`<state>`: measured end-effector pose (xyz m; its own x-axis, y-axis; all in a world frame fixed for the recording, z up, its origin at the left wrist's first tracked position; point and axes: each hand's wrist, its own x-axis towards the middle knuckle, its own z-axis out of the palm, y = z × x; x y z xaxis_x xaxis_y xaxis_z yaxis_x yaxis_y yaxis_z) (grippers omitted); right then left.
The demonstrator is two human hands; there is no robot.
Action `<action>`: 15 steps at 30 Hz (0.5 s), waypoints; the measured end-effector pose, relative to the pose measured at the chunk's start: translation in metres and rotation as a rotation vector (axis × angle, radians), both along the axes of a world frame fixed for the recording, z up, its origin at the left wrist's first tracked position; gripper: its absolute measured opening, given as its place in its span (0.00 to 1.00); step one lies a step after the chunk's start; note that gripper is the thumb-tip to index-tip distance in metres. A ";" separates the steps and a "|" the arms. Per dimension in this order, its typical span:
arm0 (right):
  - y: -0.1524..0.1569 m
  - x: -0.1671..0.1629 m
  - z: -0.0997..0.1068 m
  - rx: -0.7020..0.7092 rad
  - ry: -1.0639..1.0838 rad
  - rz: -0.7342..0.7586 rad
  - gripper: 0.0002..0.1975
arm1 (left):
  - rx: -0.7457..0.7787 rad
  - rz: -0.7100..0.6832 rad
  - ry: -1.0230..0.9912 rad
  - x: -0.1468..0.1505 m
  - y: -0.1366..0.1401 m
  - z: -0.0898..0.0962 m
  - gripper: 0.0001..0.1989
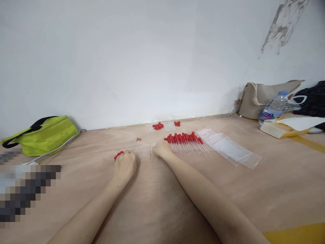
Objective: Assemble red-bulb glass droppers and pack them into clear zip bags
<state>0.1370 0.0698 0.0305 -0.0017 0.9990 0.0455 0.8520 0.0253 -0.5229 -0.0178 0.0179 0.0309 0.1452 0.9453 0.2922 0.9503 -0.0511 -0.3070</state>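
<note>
My left hand [125, 163] is on the table with its fingers curled down beside several red rubber bulbs [118, 155]. Its fingertips are mostly hidden, so I cannot see what they hold. To its right lies a row of thin clear tubes [144, 151]. At the right end of that row my right hand [162, 149] is closed, fingertips pointing left; whatever it pinches is too small to make out. Just beyond it lies a row of droppers [185, 144], clear stems toward me and red bulbs away from me.
Loose red bulbs [158, 126] and clear tubes [169, 125] lie by the wall. Clear zip bags [228, 149] fan out at right. Farther right are a water bottle [273, 108], beige bag [264, 96] and yellow-white box [279, 127]. A lime-green bag [50, 135] and grey cable [59, 147] lie left.
</note>
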 end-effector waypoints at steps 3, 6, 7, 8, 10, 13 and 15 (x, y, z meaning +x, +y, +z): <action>-0.009 0.017 0.001 0.059 0.022 0.004 0.11 | -0.024 0.026 -0.031 -0.003 0.001 -0.001 0.13; -0.026 0.047 -0.002 0.156 0.048 0.019 0.12 | -0.043 0.033 -0.039 -0.004 0.001 -0.002 0.14; -0.032 0.059 -0.005 0.233 0.058 0.009 0.12 | -0.046 0.038 -0.038 -0.004 0.000 -0.002 0.15; -0.038 0.072 -0.007 0.279 0.052 0.014 0.11 | -0.050 0.046 -0.035 -0.003 0.000 -0.002 0.16; -0.050 0.096 -0.013 0.337 0.010 0.030 0.10 | -0.060 0.059 -0.032 -0.001 -0.002 0.001 0.17; -0.062 0.122 -0.023 0.467 0.031 0.010 0.10 | -0.057 0.069 -0.023 0.005 -0.008 0.007 0.19; -0.068 0.129 -0.030 0.539 0.107 0.031 0.09 | -0.051 0.027 -0.037 0.012 -0.012 0.009 0.17</action>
<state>0.2659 0.0021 0.0006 0.0021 0.8338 0.5520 0.7896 0.3374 -0.5126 -0.0059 0.0057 0.0394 0.1098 0.9624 0.2483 0.9622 -0.0403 -0.2695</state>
